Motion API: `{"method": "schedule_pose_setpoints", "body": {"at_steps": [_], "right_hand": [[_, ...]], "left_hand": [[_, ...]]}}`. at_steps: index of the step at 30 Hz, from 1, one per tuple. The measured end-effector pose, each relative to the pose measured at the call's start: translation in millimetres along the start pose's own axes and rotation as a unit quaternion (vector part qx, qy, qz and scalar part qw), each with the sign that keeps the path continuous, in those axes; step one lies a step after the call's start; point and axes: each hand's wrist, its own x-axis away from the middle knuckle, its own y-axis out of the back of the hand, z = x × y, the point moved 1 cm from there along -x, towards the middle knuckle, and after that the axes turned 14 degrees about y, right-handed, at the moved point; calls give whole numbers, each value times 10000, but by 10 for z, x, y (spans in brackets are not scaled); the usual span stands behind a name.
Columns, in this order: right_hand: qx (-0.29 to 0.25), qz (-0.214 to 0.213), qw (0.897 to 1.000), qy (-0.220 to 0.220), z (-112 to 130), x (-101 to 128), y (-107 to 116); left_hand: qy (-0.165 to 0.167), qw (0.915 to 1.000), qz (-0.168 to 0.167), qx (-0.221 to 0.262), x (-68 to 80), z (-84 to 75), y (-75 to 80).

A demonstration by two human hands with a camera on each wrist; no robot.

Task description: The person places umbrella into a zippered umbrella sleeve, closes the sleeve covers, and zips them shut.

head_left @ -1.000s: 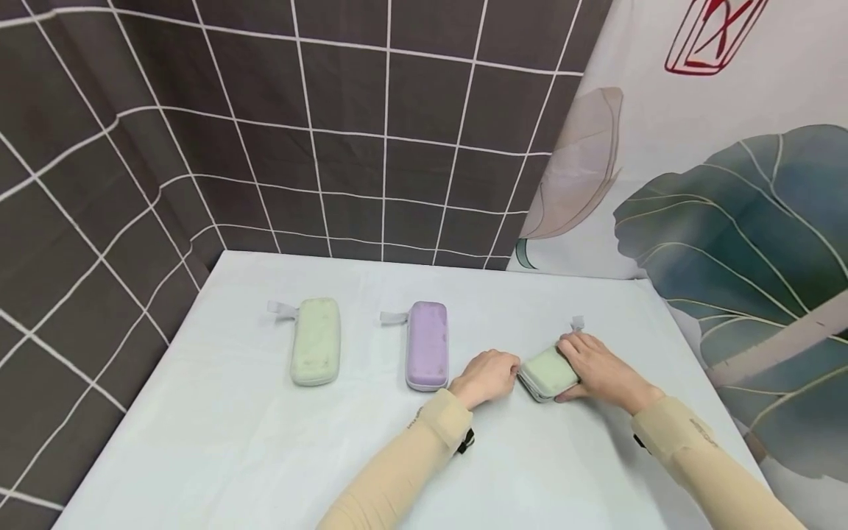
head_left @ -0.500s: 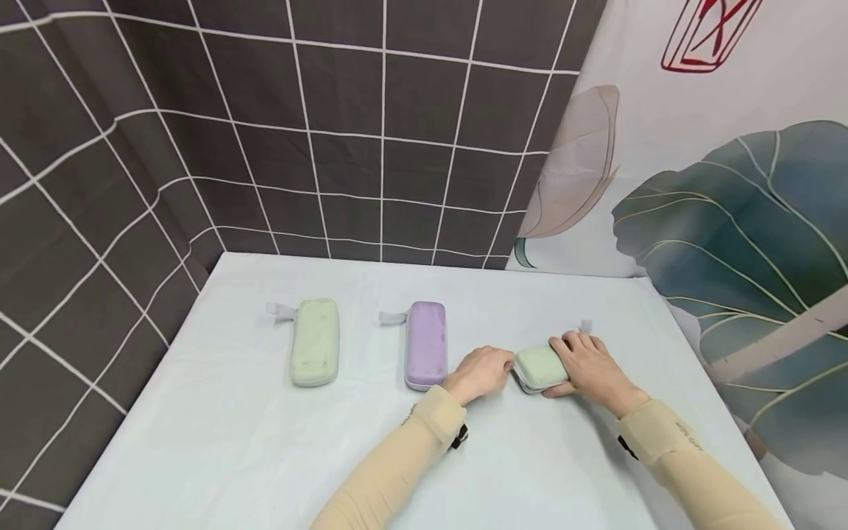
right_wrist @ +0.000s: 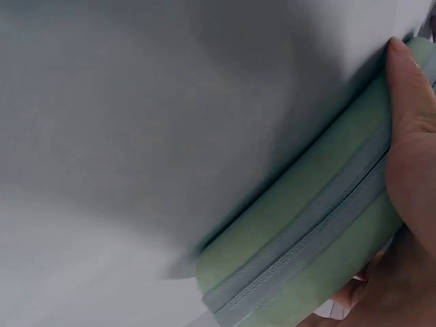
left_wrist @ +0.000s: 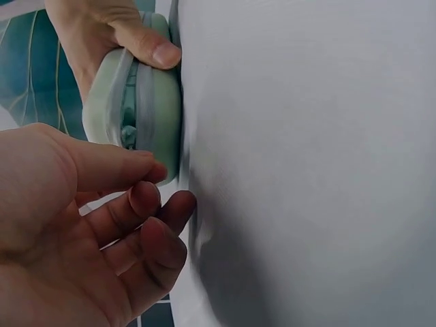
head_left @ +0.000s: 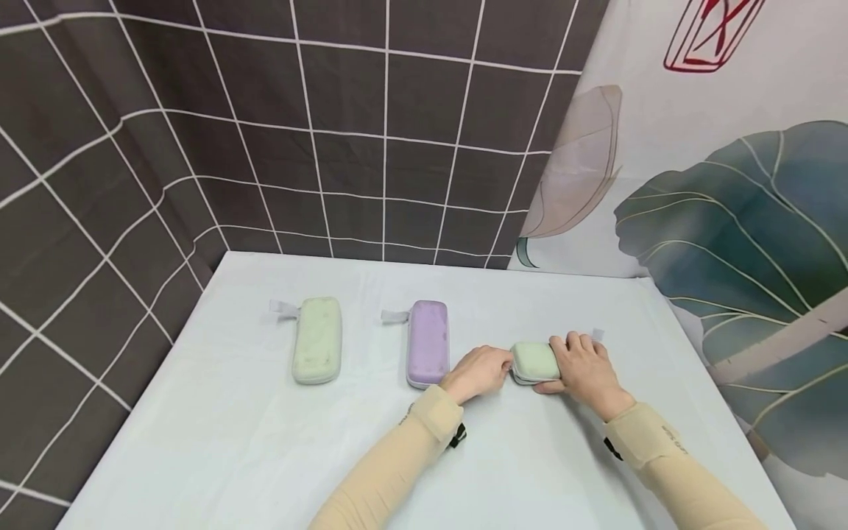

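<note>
A short pale green zip case (head_left: pixel 534 361) lies on the light table cloth (head_left: pixel 265 442), right of centre. My right hand (head_left: pixel 580 364) grips it from the right: fingers over the top, thumb (left_wrist: pixel 147 48) against its near side. The left hand (head_left: pixel 489 370) sits at the case's left end with fingers loosely curled, and its fingertips (left_wrist: pixel 146 172) touch that end just below the zip pull (left_wrist: pixel 127 133). Nothing is pinched there. The right wrist view shows the case (right_wrist: pixel 300 259) with its zip seam, under my right hand (right_wrist: pixel 411 129).
A purple case (head_left: pixel 428 343) lies just left of my left hand, and a longer pale green case (head_left: pixel 316 340) lies farther left; both have grey loops at their far ends. Dark tiled curtain hangs behind and to the left, a leaf-print curtain (head_left: pixel 742 213) to the right.
The right hand has slid and turned the short green case leftward, up against the left hand. The left hand has shifted slightly left. The other two cases have not moved.
</note>
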Motion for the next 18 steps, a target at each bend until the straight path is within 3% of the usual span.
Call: {"method": "schedule_pose_setpoints", "body": {"at_steps": [18], "right_hand": [[-3, 70, 9977, -668, 153, -51, 4]], "left_hand": [[-97, 9998, 66, 178, 49, 51, 23]]}}
